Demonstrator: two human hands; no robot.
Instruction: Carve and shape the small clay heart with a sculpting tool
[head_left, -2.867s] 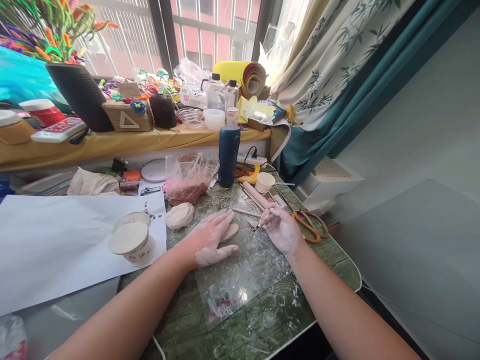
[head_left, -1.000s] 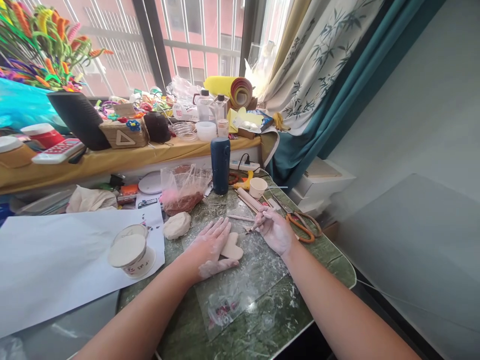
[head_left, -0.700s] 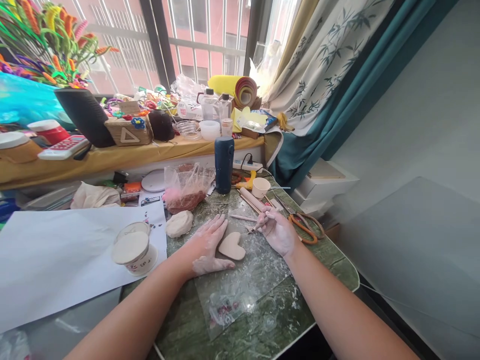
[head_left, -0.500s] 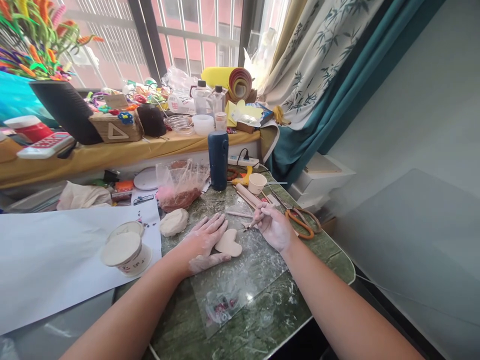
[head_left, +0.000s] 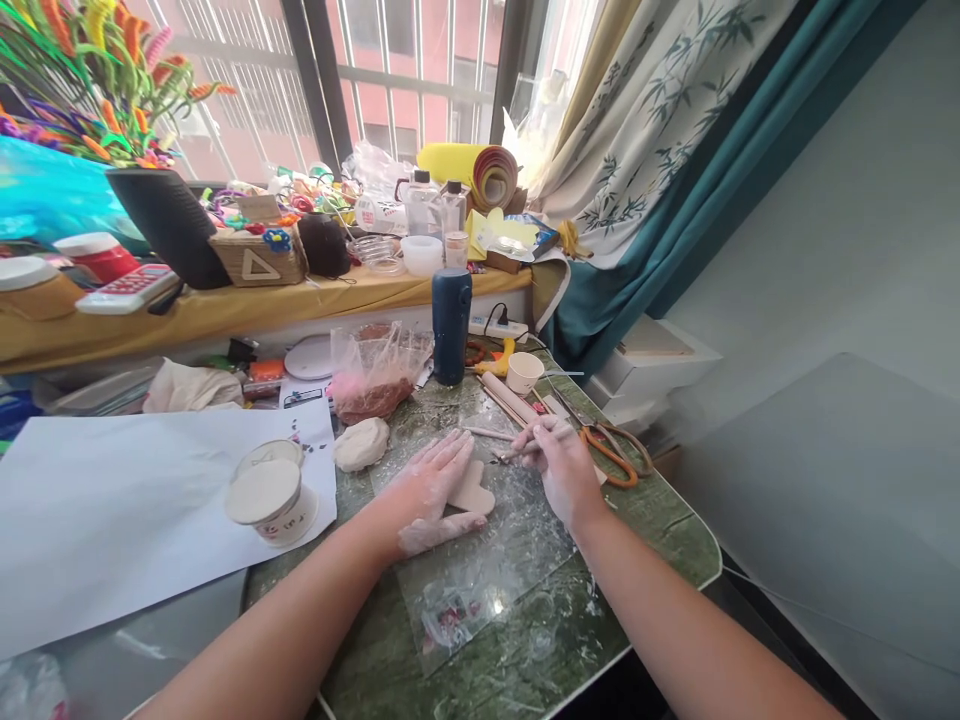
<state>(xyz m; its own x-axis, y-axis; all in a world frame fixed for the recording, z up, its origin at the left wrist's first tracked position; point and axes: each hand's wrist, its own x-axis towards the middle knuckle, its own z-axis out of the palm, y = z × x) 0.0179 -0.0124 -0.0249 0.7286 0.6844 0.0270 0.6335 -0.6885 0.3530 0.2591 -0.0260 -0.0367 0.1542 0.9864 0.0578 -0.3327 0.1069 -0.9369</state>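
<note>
A flat, cream heart-shaped piece of clay point(head_left: 472, 490) lies on a clear, powder-dusted plastic sheet point(head_left: 525, 545). My left hand point(head_left: 435, 490) rests flat over its left side, fingers stretched and thumb spread along the near edge, covering part of it. Just right of the heart, my right hand point(head_left: 559, 465) pinches a slim clay tool point(head_left: 517, 450) with a dark tip pointing left, apart from the clay. White powder coats both hands. Beyond my left fingers sits a rounded lump of clay point(head_left: 362, 443). Another thin pale stick point(head_left: 489, 433) lies on the sheet.
Scissors point(head_left: 611, 455) with orange handles lie right of my right hand. Behind are a rolling pin point(head_left: 510, 398), a paper cup point(head_left: 525, 373), a blue bottle point(head_left: 451, 325) and a plastic bag point(head_left: 375, 385). Lidded cups point(head_left: 277, 500) stand on white paper point(head_left: 112, 540) at left.
The view has shifted, moving everything rightward in the picture. My left hand covers more of the heart. My right hand has turned, and the tool now lies flatter, its tip still off the clay.
</note>
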